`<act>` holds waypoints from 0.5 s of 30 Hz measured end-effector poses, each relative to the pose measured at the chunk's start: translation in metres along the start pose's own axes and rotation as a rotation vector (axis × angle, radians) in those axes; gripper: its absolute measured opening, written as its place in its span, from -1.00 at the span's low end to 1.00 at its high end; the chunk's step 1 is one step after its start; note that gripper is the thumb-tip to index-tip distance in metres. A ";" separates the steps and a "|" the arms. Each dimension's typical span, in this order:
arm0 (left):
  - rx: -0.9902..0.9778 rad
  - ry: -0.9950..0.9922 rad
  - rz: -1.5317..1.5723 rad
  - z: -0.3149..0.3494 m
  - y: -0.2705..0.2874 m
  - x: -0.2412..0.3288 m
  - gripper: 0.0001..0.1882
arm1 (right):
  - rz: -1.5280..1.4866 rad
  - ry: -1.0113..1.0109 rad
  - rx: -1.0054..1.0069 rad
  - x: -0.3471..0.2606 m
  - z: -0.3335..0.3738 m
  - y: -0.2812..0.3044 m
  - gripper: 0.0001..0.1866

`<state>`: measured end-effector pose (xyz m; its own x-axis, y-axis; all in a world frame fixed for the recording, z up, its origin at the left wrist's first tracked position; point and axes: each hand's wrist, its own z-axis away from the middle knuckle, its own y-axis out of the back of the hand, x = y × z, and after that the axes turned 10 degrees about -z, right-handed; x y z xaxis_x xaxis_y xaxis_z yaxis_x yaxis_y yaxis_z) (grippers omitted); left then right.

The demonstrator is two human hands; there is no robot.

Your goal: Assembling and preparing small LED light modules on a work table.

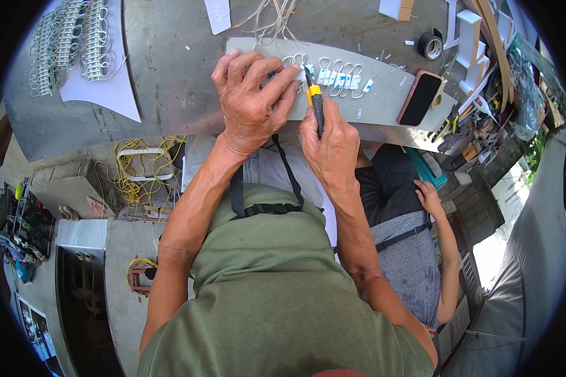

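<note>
Yellow cutter (pixel 315 102) sits tight in R hand (pixel 333 147); L hand (pixel 255 91) half curled, grip hidden. Prob. part done: strip (pixel 339 79) at 1 o'clock lined up, bit (pixel 367 85) loose at strip's 3 o'clock.

Left hand (pixel 255 91), back uppermost, fingers bent, just inside the near edge of the surface (pixel 176 75), wrist (pixel 236 144) over that edge. Right hand (pixel 331 141), fingers curled in a grip, across the same edge. Two bare forearms (pixel 200 204), converging toward it.

Bright daylight, blown-out glare at right, fisheye-bent edges (corners black), sharp centre
</note>
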<state>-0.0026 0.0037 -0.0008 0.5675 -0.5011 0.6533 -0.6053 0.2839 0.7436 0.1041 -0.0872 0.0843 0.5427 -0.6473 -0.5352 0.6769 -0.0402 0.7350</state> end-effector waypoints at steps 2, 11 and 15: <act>0.003 0.000 0.002 0.000 0.000 0.000 -0.71 | 0.017 0.002 0.007 -0.001 0.000 -0.001 -0.80; 0.004 0.002 -0.002 0.001 0.001 0.000 -0.70 | 0.072 -0.009 -0.021 -0.007 0.002 0.002 -0.78; 0.011 0.000 0.003 0.001 0.000 0.001 -0.70 | 0.070 -0.016 -0.039 -0.004 0.004 0.002 -0.77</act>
<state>-0.0025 0.0024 -0.0009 0.5656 -0.4999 0.6558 -0.6133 0.2767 0.7398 0.1012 -0.0876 0.0901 0.5817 -0.6598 -0.4757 0.6563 0.0351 0.7537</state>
